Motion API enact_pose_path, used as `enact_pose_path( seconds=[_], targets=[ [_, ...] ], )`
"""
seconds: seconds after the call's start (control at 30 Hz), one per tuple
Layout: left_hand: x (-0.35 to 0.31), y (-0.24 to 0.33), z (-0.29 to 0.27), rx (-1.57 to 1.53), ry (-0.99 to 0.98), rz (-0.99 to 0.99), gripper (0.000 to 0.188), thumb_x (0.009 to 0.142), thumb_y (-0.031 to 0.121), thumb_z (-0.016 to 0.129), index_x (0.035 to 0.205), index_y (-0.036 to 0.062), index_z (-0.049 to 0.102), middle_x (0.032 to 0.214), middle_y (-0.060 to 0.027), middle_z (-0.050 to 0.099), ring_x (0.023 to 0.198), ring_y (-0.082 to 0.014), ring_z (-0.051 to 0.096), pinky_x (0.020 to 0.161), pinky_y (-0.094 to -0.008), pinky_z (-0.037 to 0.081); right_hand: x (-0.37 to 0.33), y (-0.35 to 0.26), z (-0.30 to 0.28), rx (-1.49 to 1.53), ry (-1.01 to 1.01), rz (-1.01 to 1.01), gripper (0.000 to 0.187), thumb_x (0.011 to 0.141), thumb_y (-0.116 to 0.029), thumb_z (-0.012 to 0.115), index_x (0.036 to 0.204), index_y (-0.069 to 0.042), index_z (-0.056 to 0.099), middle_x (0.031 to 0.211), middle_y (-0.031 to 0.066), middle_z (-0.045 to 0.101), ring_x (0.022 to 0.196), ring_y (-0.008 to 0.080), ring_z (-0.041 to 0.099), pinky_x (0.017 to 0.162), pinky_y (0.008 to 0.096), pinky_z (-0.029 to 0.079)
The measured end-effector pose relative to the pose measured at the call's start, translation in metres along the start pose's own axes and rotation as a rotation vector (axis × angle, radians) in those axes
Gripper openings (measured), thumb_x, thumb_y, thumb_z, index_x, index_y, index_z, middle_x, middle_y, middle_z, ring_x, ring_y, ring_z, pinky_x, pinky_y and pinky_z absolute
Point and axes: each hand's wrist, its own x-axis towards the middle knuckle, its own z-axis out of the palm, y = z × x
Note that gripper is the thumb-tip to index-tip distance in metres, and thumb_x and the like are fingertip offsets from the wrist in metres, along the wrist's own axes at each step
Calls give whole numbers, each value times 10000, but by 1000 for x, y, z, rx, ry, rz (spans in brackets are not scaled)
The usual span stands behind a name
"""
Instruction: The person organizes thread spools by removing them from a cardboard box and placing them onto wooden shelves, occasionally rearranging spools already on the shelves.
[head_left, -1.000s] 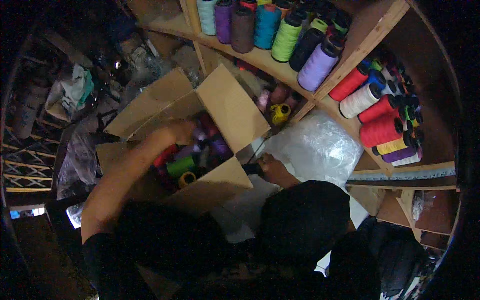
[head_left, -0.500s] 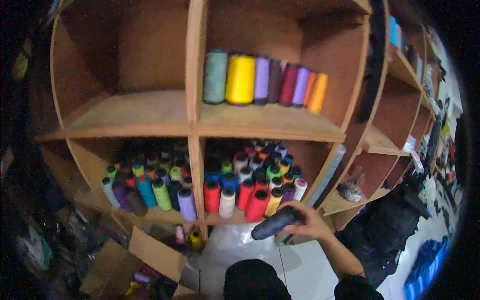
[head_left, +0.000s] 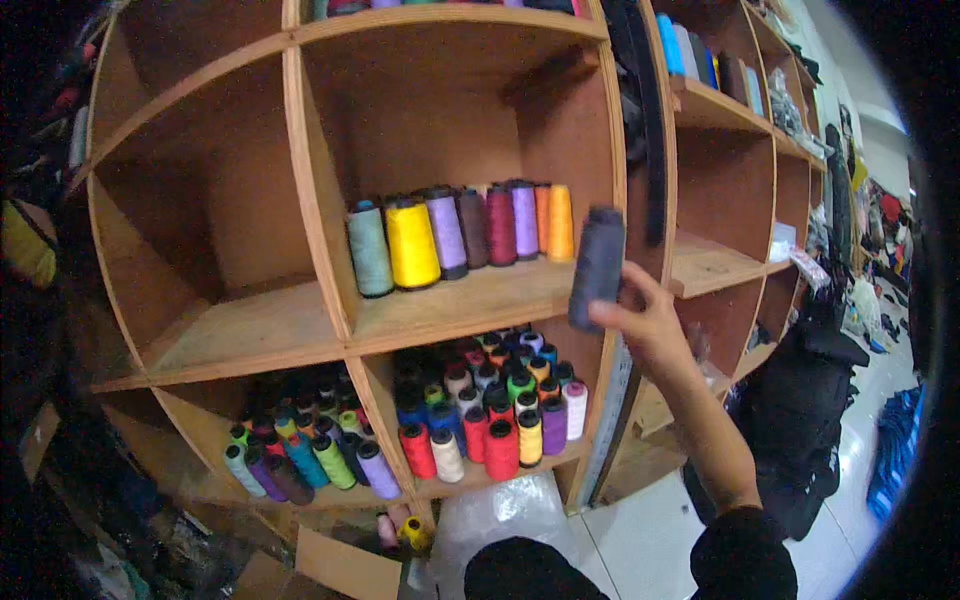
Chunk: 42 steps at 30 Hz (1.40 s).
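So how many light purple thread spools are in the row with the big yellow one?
2: one light purple thread spool right of the big yellow thread spool, another light purple spool between the dark red spool and the red-orange spool. More may be hidden behind.

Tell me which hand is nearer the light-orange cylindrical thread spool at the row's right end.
Right. The right hand is right of and below the light-orange spool in the picture, holding a dark grey cylindrical thread spool; the left hand is out of view.
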Motion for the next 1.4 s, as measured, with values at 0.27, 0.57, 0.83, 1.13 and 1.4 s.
enact_pose_path(
  seconds=[0.27, 0.57, 0.83, 1.13, 1.4],
  targets=[
    [-60, 9, -72, -473, 244, 86, 728, 700, 139, 685, 1321, 89, 306, 1255, -154, 440, 1054, -321, 526, 920, -439, 414, 102, 13, -2, -793, 80, -35, 480, 655, -336, 766, 910, 41, 614, 676, 115, 629, 623, 206, 615, 602, 302, 488],
    [-61, 56, -122, -1022, 623, 325, 1000, 448, 139, 618, 1368, 129, 226, 1180, -115, 446, 941, -244, 535, 786, -317, 475, 129, 33, 12, -1244, -26, -101, 557, 631, -446, 757, 663, 93, 619, 586, 195, 610, 554, 292, 635, 589, 371, 522],
    [-48, 153, -169, -1255, 638, 568, 910, 449, 207, 563, 1313, 132, 291, 1041, -136, 492, 912, -287, 547, 794, -379, 480, 130, 33, 24, -1352, -65, -80, 543, 649, -456, 734, 732, 72, 636, 737, 245, 626, 706, 362, 637, 652, 413, 523],
    [-46, 256, -207, -1294, 812, 815, 745, 627, 154, 599, 1300, 91, 286, 1034, -121, 453, 911, -216, 504, 821, -328, 436, -32, -57, 131, -495, -715, -110, 565, 667, -405, 760, 1002, 18, 593, 830, 128, 649, 665, 153, 626, 635, 281, 506],
    [-49, 276, -208, -1303, 719, 766, 635, 803, 226, 634, 1300, 73, 270, 1114, -114, 425, 1007, -213, 463, 891, -331, 384, -46, -39, 146, -331, -813, 74, 502, 737, -324, 682, 1028, 63, 551, 904, 169, 630, 761, 226, 634, 666, 319, 505]
  ],
)
